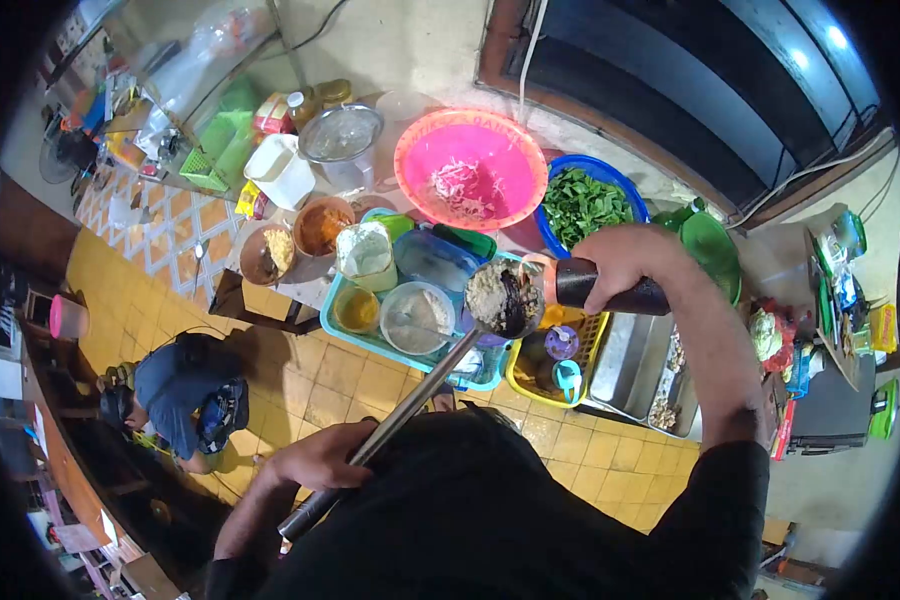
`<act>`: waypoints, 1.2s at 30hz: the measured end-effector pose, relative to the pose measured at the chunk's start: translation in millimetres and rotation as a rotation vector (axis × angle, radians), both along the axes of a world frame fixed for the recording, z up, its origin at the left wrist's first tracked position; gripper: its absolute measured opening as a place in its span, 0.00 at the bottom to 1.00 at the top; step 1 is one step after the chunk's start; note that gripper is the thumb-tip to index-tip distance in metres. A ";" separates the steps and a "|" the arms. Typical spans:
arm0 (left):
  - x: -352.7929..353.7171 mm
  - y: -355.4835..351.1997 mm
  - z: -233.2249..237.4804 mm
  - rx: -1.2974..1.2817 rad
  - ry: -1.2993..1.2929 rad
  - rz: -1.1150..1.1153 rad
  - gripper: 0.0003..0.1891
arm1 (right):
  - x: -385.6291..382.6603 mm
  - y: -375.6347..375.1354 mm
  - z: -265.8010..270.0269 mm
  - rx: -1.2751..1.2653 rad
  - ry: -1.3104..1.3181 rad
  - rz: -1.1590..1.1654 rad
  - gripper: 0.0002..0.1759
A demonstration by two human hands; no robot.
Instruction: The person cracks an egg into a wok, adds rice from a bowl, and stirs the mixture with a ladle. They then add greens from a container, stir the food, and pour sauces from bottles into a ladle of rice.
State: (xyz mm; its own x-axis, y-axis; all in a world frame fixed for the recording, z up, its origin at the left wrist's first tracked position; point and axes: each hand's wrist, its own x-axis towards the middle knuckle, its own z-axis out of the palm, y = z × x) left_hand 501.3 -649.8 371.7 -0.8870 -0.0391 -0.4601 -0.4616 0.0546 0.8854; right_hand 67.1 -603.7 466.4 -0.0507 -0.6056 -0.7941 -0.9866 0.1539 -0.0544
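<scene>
My left hand [325, 455] is closed around the long metal handle of a ladle [400, 410]. The ladle's bowl is filled with a pale, lumpy food mixture [487, 292], with a dark patch of sauce on its right side. My right hand [615, 258] grips a dark bottle [625, 290], lying nearly sideways. Its orange-pink neck [538, 268] points left, at the ladle's bowl. Below the bowl stands a light-blue tray [485, 372] bearing a tub of whitish mixture [417, 318] and a cup of yellow liquid [356, 309].
A pink basin [470, 130] with white shreds and a blue basin [642, 195] of green leaves stand behind. A yellow basket [520, 375] and metal trays [615, 375] are at right. Another person [185, 385] bends down on the left, over the tiled floor [335, 375].
</scene>
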 end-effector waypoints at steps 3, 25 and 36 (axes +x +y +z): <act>-2.3 3.0 -2.5 0.012 -0.004 0.029 0.24 | 4.5 -2.2 4.7 0.053 0.049 0.023 0.28; -37.6 7.8 -3.7 -0.049 -0.008 0.051 0.26 | -52.5 -1.3 -22.4 -0.082 -0.074 0.073 0.28; -38.4 9.0 2.0 0.073 -0.052 0.082 0.27 | -75.4 67.0 -121.5 -0.637 -0.832 -0.517 0.40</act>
State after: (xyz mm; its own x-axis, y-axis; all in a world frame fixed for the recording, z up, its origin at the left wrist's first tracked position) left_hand 462.9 -640.8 373.7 -0.8571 -0.0750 -0.5096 -0.5073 -0.0489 0.8604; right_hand -8.4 -536.6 344.9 -0.0149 -0.9660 -0.2581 -0.4379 0.2383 -0.8669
